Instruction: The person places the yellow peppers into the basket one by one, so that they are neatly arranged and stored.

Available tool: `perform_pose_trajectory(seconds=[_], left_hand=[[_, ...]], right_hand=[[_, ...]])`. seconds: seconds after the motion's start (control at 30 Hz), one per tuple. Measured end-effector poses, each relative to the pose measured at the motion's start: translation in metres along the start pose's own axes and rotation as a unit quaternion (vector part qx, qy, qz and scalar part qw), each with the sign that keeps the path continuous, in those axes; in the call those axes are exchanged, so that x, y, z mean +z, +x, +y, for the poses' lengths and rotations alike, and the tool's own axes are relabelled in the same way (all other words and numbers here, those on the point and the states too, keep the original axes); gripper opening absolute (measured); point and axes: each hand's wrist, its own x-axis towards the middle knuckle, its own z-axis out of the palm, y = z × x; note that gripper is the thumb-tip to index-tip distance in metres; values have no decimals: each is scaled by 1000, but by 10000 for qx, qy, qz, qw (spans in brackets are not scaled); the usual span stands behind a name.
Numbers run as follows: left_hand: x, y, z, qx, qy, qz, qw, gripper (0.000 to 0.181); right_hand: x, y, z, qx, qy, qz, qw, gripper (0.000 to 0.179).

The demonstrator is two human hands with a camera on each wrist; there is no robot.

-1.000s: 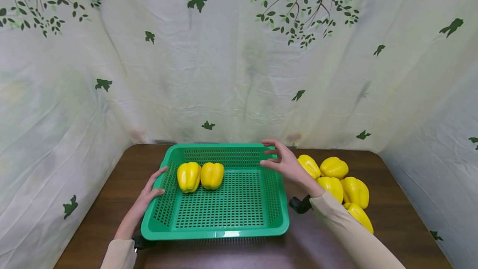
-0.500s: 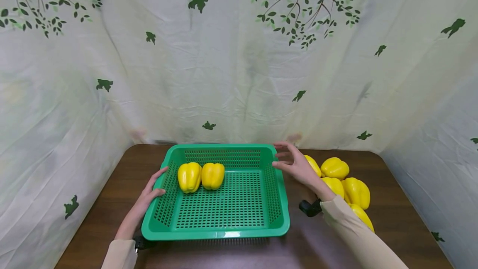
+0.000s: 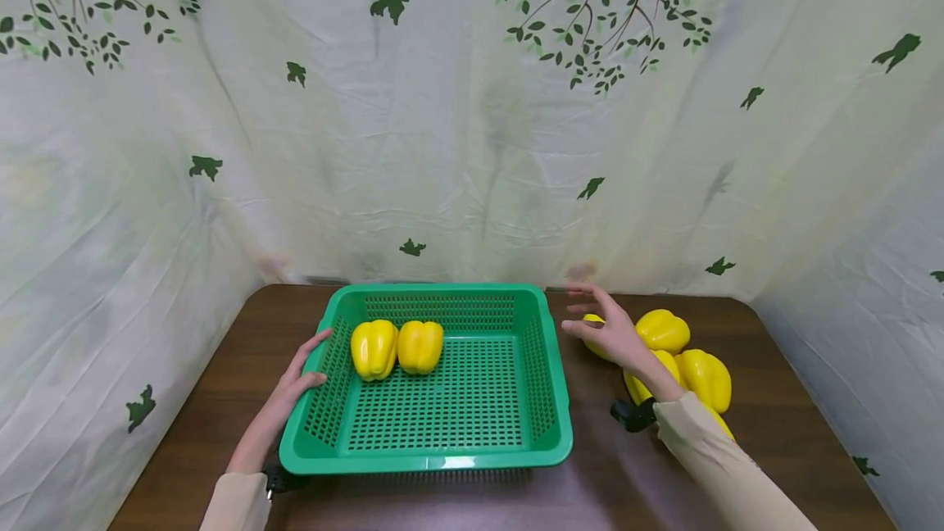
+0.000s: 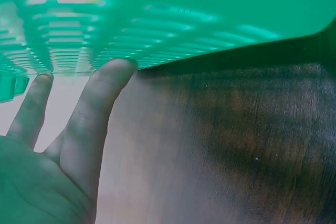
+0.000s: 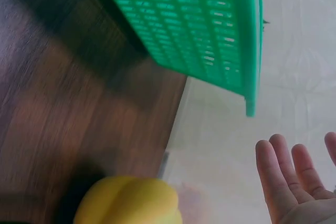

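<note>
On the table a green plastic basket [image 3: 442, 460] with slotted walls holds two yellow bell peppers [image 3: 374, 351] side by side in its left half. My left hand [image 3: 286, 390] touches the basket's left side, its fingers straight; the left wrist view shows fingertips against the outer wall [image 4: 173, 30]. Several more bell peppers [image 3: 704, 379] lie grouped to the right of the basket. My right hand [image 3: 615, 333] is above the leftmost of these, fingers spread with nothing in them, and partly hides that bell pepper [image 5: 128, 203]. The forearm covers parts of others.
The brown wooden table [image 3: 199, 416] runs up to a pale curtain [image 3: 442, 146] printed with leaves and branches. Curtain also hangs along both sides. The basket stands near the table's back edge. A black wrist device [image 3: 633, 415] sits below my right wrist.
My right hand has moved rightward from over the basket's right rim to above the loose bell peppers. The left hand, the basket and the two bell peppers in it stay in place.
</note>
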Motion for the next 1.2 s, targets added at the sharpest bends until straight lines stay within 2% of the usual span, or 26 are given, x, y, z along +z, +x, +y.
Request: perform_pose_trajectory(seconds=[0.43, 0.73, 0.9, 1.2], left_hand=[[-1, 2, 2, -60, 8, 1, 10000, 60], [-1, 2, 0, 116, 63, -62, 9999, 60], [-1, 2, 1, 158, 27, -34, 9999, 60], [0, 0, 0, 23, -31, -14, 10000, 60]], right_hand=[[-17, -4, 13, 152, 10, 166, 9997, 58], [-25, -10, 27, 300, -71, 235, 9992, 56], [-31, -13, 33, 362, -244, 270, 9987, 56], [-37, -18, 42, 577, -834, 436, 9939, 57]])
